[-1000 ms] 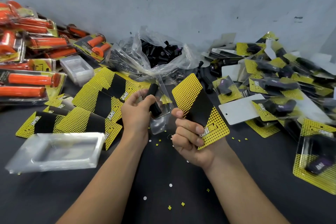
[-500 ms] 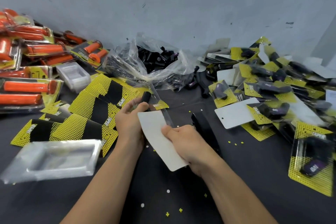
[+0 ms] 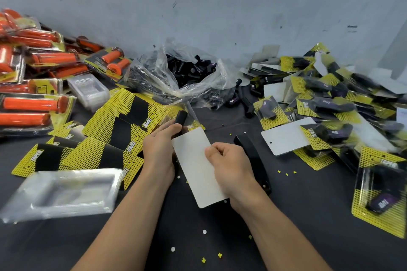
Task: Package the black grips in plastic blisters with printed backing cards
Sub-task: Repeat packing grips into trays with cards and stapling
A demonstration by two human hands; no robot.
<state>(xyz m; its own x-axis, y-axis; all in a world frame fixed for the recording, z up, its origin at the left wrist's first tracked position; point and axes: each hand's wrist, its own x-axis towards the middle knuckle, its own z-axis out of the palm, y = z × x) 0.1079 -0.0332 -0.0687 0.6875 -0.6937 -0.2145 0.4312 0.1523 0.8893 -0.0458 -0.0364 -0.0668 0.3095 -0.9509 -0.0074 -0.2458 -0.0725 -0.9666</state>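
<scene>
My left hand (image 3: 158,149) grips a black grip (image 3: 181,118) that sits in a clear blister, mostly hidden behind a backing card (image 3: 196,167). The card shows its white back to me. My right hand (image 3: 229,167) pinches the card's right edge and holds it against the blister. Both hands are over the dark table (image 3: 198,237) in the middle. A clear bag of loose black grips (image 3: 189,68) lies beyond them. A stack of yellow-and-black printed cards (image 3: 123,125) lies to the left, and empty blisters (image 3: 63,191) are stacked near my left forearm.
A black stapler (image 3: 253,158) lies just right of my right hand. Finished yellow packs (image 3: 326,103) pile up on the right, orange grip packs (image 3: 33,86) on the left. More empty blisters (image 3: 88,90) sit behind the cards. Small paper punch-outs (image 3: 203,260) dot the table.
My right hand turned the yellow card over, white back up, and brought it against the blister and grip in my left hand. The view has shifted slightly.
</scene>
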